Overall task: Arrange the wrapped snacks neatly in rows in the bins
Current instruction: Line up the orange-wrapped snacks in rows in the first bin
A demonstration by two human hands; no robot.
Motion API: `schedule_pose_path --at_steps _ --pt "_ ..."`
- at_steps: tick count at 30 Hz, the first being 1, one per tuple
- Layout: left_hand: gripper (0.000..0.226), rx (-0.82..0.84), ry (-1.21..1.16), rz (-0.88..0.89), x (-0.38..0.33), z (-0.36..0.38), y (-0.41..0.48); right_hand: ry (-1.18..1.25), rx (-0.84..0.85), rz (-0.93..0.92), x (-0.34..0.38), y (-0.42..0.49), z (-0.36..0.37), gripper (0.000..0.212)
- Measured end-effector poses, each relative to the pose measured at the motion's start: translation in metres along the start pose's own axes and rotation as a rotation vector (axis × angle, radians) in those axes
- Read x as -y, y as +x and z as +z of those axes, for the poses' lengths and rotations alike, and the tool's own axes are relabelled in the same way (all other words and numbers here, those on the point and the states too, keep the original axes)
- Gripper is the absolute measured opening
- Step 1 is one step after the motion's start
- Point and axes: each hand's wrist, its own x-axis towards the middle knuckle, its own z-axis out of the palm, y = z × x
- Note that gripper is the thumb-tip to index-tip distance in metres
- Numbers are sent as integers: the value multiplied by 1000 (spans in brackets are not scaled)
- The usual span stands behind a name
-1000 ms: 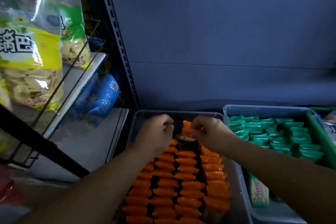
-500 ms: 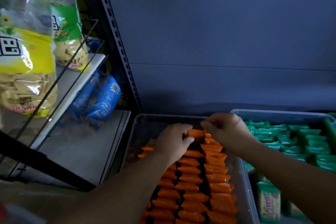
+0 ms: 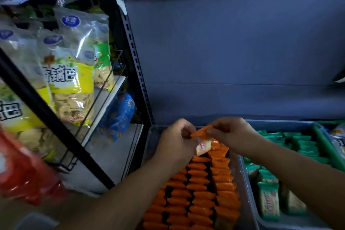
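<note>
Pinching one orange-wrapped snack (image 3: pixel 202 133) between both hands, I have it raised just above the far end of the clear bin (image 3: pixel 153 137), a little right of the frame's centre. My left hand (image 3: pixel 176 143) curls its fingers onto the snack's left tip. My right hand (image 3: pixel 234 136) nips the right end between thumb and fingertips. The snack lies tilted, right end higher, with a pale printed face hanging below the orange edge between my hands. Under it, rows of orange snacks (image 3: pixel 197 192) stand packed on edge in that bin. Just beside the clear bin on the right, a grey bin (image 3: pixel 280 123) holds green-wrapped snacks (image 3: pixel 302 145), some in rows, some lying flat nearer me. At the upper left, yellow cracker bags (image 3: pixel 71 84) stand on a wire shelf.
</note>
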Motion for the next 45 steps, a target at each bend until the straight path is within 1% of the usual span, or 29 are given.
schedule_pose_path --at_steps 1,3,5,7,8,11,14,16,19,20,21,24,26,27,31,33,35,37,39,41,42,45 --pt "16 -30 -60 -1 -8 -4 -12 11 -4 -7 9 -7 -1 11" --pt "16 -75 -206 -38 -24 -12 -37 50 -11 -15 29 -23 -1 17" --pt "20 -82 -344 -82 -35 -18 -54 108 4 -12 47 -38 -2 16" --pt "9 -76 -415 -82 -40 -19 -64 144 -2 2 60 -52 -5 14" --pt "6 -72 -434 -74 -42 -17 -68 147 -14 14 64 -58 -7 13" --pt "11 -83 -432 -36 -43 -11 -75 164 -54 58 66 -71 -12 15" --pt "12 -76 -349 52 -45 -6 -76 178 -126 81 63 -82 -12 17" --pt "26 -49 -269 63 -45 -6 -76 188 -180 70 59 -82 -13 16" --pt "53 161 -246 12 -47 -8 -80 201 -240 42 56 -76 -20 12" --pt "59 209 -222 8 -48 -8 -82 223 -255 40 55 -73 -23 12" --pt "63 224 -201 16 -48 -8 -82 280 -258 51 56 -72 -25 13" --pt "55 167 -215 50 -48 -9 -81 444 -175 86 58 -72 -33 13" --pt "47 138 -218 63 -46 -9 -78 490 -91 55 56 -74 -36 16" --pt "45 139 -220 75 -47 -9 -78 513 -75 39 55 -74 -37 16" --pt "45 155 -188 117 -47 -10 -78 548 -104 47 53 -75 -36 13" --pt "49 160 -76 175 -44 -9 -78 551 -115 82 51 -75 -35 15" --pt "56 154 128 282 -40 -9 -77 559 -135 120 49 -74 -36 17" --pt "55 134 209 323 -41 -9 -77 564 -149 141 49 -74 -36 18" --pt "45 78 162 334 -43 -8 -78 560 -124 139 51 -76 -30 19" --pt "26 12 95 332 -46 -6 -79 542 -64 123 53 -79 -21 18" --pt "21 -6 75 316 -46 -5 -79 535 -29 114 54 -80 -16 18" --pt "18 -53 77 266 -44 -4 -77 483 75 75 56 -82 -8 14"
